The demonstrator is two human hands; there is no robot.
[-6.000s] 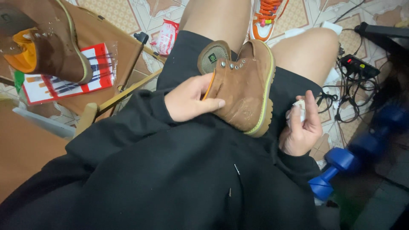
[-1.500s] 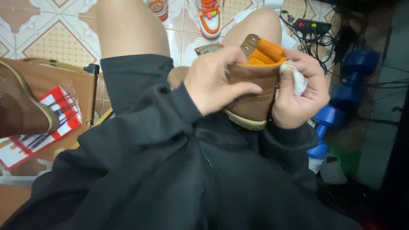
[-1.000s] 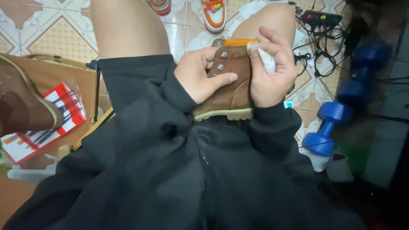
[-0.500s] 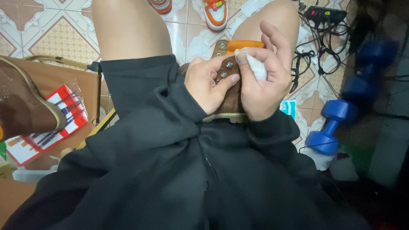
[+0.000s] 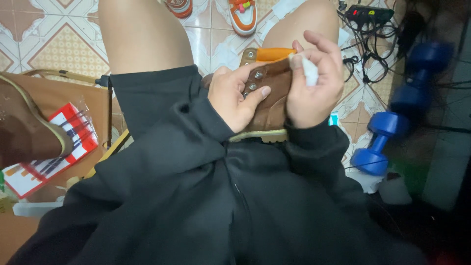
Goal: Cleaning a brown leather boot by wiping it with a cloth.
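Down on the lap, one brown boot (image 5: 272,95) with an orange lining lies between the two bare knees, its pale sole edge against the black sweater. Both hands are on it. The left hand (image 5: 235,95) curls round the boot's side, thumb laid beside the metal eyelets. The right hand (image 5: 314,81) is half closed, pinching one small white cloth (image 5: 310,72) against the boot's top edge, forefinger lifted. A second brown boot (image 5: 27,127) sits at the left edge on a low wooden stand (image 5: 73,95), over a red and white packet (image 5: 54,152). Two orange sneakers (image 5: 243,14) stand on the tiled floor (image 5: 49,39) beyond the knees. Two blue dumbbells (image 5: 380,142) and a tangle of cables (image 5: 365,44) crowd the right side; open tile shows upper left.
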